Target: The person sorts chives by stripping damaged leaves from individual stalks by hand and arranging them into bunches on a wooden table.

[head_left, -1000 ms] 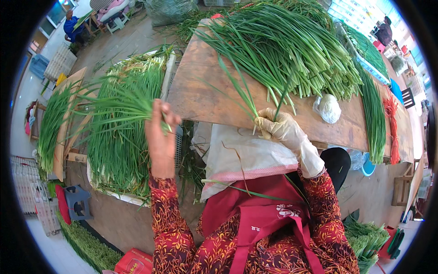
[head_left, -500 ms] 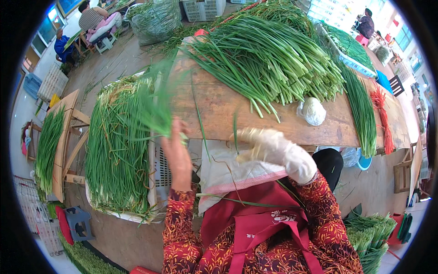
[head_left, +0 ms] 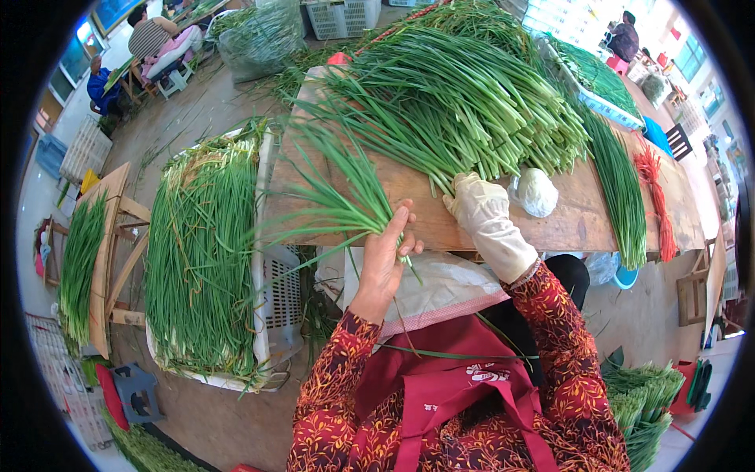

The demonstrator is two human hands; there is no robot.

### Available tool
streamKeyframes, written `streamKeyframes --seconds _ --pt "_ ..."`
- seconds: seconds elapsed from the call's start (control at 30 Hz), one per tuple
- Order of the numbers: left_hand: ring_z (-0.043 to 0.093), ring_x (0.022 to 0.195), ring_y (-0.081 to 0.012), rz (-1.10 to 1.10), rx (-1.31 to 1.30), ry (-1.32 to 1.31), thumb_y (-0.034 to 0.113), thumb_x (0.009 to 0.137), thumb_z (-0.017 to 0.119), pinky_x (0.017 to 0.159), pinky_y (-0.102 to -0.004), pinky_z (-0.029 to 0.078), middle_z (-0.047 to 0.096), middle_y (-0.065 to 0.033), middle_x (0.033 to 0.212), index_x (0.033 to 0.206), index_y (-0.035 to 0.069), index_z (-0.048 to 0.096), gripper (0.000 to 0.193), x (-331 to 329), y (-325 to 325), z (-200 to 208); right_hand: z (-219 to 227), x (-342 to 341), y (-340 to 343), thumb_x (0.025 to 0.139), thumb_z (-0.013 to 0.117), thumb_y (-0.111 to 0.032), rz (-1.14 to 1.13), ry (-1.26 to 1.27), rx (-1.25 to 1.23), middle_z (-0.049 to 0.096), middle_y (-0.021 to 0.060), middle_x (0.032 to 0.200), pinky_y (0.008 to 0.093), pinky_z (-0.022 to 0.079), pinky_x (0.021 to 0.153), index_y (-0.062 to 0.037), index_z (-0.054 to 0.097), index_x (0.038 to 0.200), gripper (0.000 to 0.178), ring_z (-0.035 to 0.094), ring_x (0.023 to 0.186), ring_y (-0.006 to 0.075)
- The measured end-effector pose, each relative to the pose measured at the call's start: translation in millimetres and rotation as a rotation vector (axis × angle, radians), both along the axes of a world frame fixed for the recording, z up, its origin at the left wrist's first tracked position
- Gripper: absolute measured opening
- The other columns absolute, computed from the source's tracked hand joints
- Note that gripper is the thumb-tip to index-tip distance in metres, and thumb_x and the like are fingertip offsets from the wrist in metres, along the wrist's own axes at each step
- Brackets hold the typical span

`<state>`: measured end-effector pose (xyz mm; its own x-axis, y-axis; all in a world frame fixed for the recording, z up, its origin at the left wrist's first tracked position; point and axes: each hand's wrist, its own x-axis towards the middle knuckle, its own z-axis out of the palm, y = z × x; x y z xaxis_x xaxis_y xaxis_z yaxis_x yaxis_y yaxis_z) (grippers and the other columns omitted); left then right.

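Observation:
My bare left hand (head_left: 388, 250) is closed around a small bunch of garlic chives (head_left: 358, 177). Their leaves fan out up and to the left over the table edge, and the pale stalk ends show below the fingers. My right hand (head_left: 491, 220), in a whitish glove, reaches onto the wooden table (head_left: 314, 177). Its fingers are pinched at the near stalk ends of a large pile of garlic chives (head_left: 472, 94); the fingertips are partly hidden. A round white ball in plastic (head_left: 537, 193) lies just right of the glove.
Left of me stands a white crate (head_left: 262, 315) heaped with garlic chives (head_left: 200, 252). A tied bundle (head_left: 621, 189) and red ties (head_left: 654, 197) lie on the table's right. A white sack (head_left: 417, 291) hangs over my lap. Other people sit far off.
My left hand has swung right with its bunch, from beside the crate to in front of the table. The gloved right hand has moved forward to the pile's stalk ends.

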<state>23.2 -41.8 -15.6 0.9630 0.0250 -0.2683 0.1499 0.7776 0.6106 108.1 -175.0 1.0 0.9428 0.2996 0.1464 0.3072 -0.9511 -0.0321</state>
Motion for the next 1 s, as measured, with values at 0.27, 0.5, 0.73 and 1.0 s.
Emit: streamKeyframes --seconds 0.27,0.5,0.73,1.0 --pt "0.042 0.053 -0.0054 -0.088 0.107 0.030 0.023 0.078 0.059 0.051 -0.0224 0.038 0.051 0.0010 0.078 0.093 0.006 0.052 0.024 12 -3 -9 34 -45 5 0.074 0.055 -0.035 0.078 0.505 0.554 0.060 0.0116 0.071 0.0346 0.044 0.063 -0.0084 0.057 0.080 0.027 0.058 0.070 0.0259" --pt "0.052 0.070 -0.0096 -0.006 0.094 -0.043 0.020 0.083 0.051 0.062 -0.0264 0.048 0.054 -0.0003 0.084 0.091 0.008 0.051 0.015 4 14 -5 31 -28 -16 0.073 0.059 -0.033 0.062 0.355 0.517 0.059 0.0079 0.073 0.0289 0.044 0.061 -0.0071 0.058 0.084 0.028 0.057 0.066 0.0195" --pt "0.037 0.053 -0.0036 -0.067 -0.163 -0.094 0.019 0.085 0.047 0.047 -0.0186 0.033 0.041 0.0041 0.068 0.096 0.008 0.046 0.015 0 19 -13 8 -39 0 0.069 0.061 -0.029 0.138 0.259 0.277 0.058 0.0081 0.072 0.0347 0.043 0.061 -0.0080 0.056 0.077 0.023 0.057 0.069 0.0259" --pt "0.037 0.049 -0.0043 0.015 0.045 0.016 0.024 0.081 0.054 0.046 -0.0180 0.033 0.039 0.0040 0.059 0.098 0.007 0.046 0.026 -10 26 -3 16 -34 6 0.077 0.054 -0.023 0.018 0.453 0.666 0.055 0.0069 0.063 0.0278 0.042 0.056 -0.0078 0.055 0.083 0.017 0.053 0.059 0.0179"
